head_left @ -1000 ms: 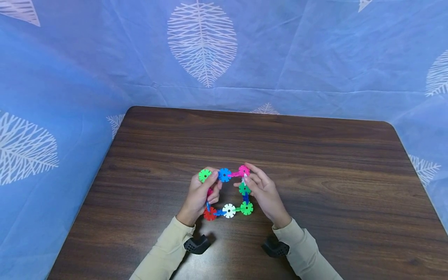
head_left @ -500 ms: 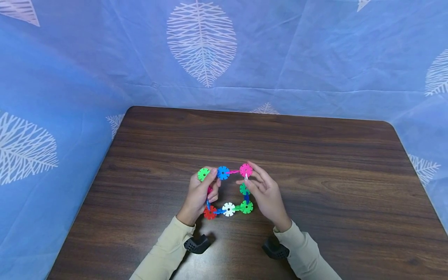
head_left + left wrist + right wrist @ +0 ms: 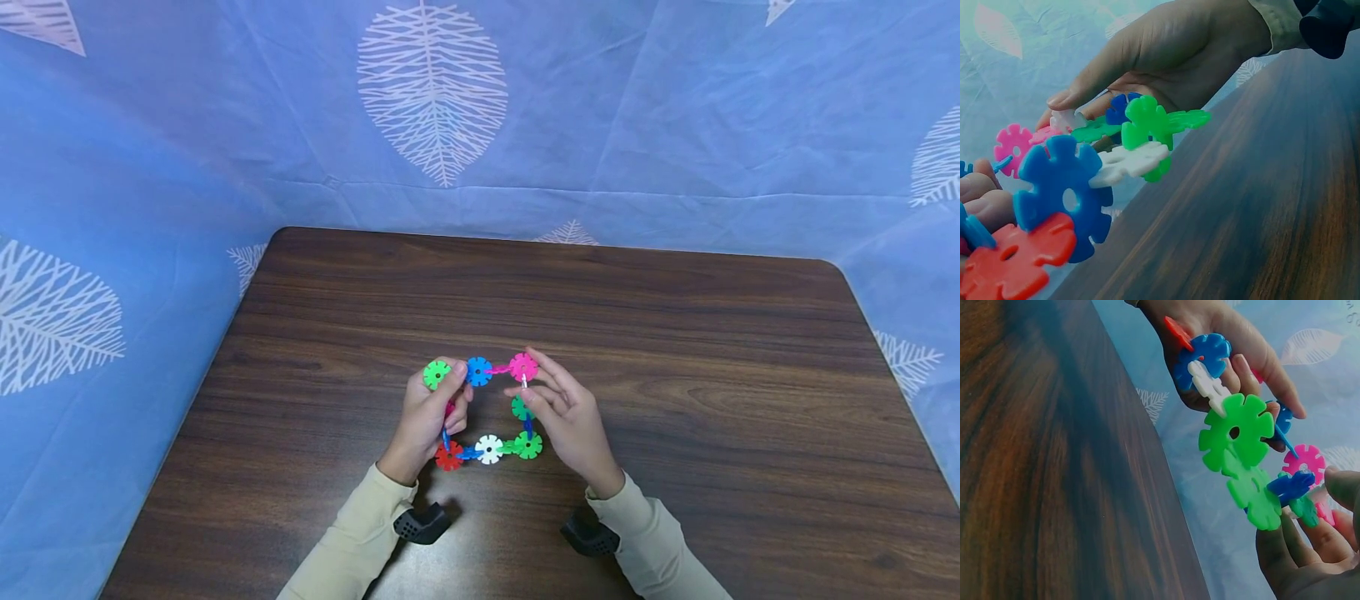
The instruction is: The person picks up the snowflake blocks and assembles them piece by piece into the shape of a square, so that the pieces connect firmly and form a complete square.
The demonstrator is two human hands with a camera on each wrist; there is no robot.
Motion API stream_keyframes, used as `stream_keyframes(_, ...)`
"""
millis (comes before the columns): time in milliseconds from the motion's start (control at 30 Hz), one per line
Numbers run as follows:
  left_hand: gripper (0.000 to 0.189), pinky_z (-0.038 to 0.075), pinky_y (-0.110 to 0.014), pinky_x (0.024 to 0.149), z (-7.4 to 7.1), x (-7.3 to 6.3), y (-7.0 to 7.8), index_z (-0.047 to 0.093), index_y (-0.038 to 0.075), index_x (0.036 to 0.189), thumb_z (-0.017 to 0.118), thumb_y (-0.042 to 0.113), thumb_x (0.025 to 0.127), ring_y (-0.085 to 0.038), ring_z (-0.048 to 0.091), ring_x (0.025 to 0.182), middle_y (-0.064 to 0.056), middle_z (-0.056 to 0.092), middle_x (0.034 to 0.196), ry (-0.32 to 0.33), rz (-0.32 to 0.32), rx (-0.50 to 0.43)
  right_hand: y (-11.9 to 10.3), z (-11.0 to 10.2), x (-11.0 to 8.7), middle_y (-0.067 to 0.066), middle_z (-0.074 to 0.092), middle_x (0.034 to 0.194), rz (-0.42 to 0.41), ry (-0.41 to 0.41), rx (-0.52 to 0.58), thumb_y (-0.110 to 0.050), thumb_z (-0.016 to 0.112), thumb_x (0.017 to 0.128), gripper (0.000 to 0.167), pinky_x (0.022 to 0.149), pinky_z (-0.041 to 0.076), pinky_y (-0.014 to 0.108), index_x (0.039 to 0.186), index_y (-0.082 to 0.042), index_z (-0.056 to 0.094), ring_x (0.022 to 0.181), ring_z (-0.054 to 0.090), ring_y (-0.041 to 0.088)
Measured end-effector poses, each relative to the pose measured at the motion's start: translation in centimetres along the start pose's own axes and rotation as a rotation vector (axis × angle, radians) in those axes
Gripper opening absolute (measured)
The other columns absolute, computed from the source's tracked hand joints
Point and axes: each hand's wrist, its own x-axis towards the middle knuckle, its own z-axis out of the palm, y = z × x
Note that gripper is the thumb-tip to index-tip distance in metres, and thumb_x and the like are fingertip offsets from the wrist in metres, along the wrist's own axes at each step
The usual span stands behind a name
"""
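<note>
Between the hands is a loop of interlocking plastic snowflake discs, raised off the table. My left hand (image 3: 420, 421) grips its left side, thumb near a light green disc (image 3: 436, 375) and a blue disc (image 3: 478, 372). My right hand (image 3: 576, 429) pinches the upper right side, where a white disc (image 3: 525, 382) sits edge-on between a pink disc (image 3: 523, 367) and a darker green disc (image 3: 521, 407). Along the near side run a red disc (image 3: 449, 456), a white disc (image 3: 1209, 386) and a bright green disc (image 3: 1235, 432). My left fingers hide part of the left side.
A dark wood-grain table (image 3: 675, 350) lies under the hands. Blue cloth (image 3: 600, 108) with white leaf prints hangs behind it and at the sides. Black wrist cameras (image 3: 422, 524) are strapped below both hands.
The pink disc at the upper right shifted slightly right, then back left. My right fingers moved a little around the white disc below it. The left hand has hardly moved.
</note>
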Motion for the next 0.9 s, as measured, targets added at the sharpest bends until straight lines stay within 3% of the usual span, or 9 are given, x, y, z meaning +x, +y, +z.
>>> stream_keyframes(167,0.016,0.028,-0.016,0.034,0.09,0.00,0.00,0.053,0.012,0.086,0.050,0.021,0.099,-0.003,0.034,0.036,0.006,0.055,0.063,-0.011,0.024,0.033,-0.06,0.07,-0.13,0.027,0.065,0.112,-0.004,-0.006,-0.017,-0.011,0.058,0.094,0.050,0.085,0.052,0.016,0.142,-0.007,0.041,0.096,0.069,0.009)
stream_keyframes(400,0.016,0.028,-0.016,0.034,0.10,0.13,-0.05,0.054,0.012,0.086,0.050,0.020,0.099,-0.002,0.034,0.036,0.005,0.055,0.063,-0.012,0.026,0.033,-0.04,0.27,-0.22,0.016,0.072,0.103,0.000,0.010,-0.057,-0.014,0.057,0.095,0.052,0.090,0.049,0.014,0.144,-0.009,0.039,0.102,0.068,0.016)
stream_keyframes(567,0.015,0.027,-0.016,0.034,0.04,0.13,-0.19,0.054,0.012,0.085,0.052,0.021,0.098,-0.002,0.034,0.036,0.004,0.055,0.063,0.005,-0.002,0.026,0.18,0.37,-0.13,0.020,0.070,0.105,-0.033,0.000,-0.067,-0.012,0.056,0.096,0.051,0.089,0.049,0.013,0.143,-0.008,0.039,0.103,0.068,0.020)
stream_keyframes(733,0.016,0.027,-0.015,0.034,0.24,0.33,-0.37,0.054,0.012,0.085,0.053,0.023,0.098,-0.002,0.033,0.036,0.005,0.055,0.062,0.014,-0.024,-0.009,0.32,0.25,0.17,0.025,0.069,0.104,-0.034,0.015,-0.021,-0.012,0.053,0.097,0.046,0.094,0.048,0.016,0.142,-0.011,0.042,0.102,0.068,0.019)
stream_keyframes(900,0.016,0.027,-0.015,0.035,0.54,0.50,-0.26,0.053,0.012,0.086,0.053,0.022,0.097,-0.002,0.033,0.035,0.004,0.054,0.062,0.005,-0.022,-0.014,-0.05,0.45,0.32,0.018,0.066,0.117,0.062,0.100,0.146,-0.022,0.049,0.100,0.038,0.081,0.057,0.028,0.137,-0.013,0.049,0.095,0.070,0.018)
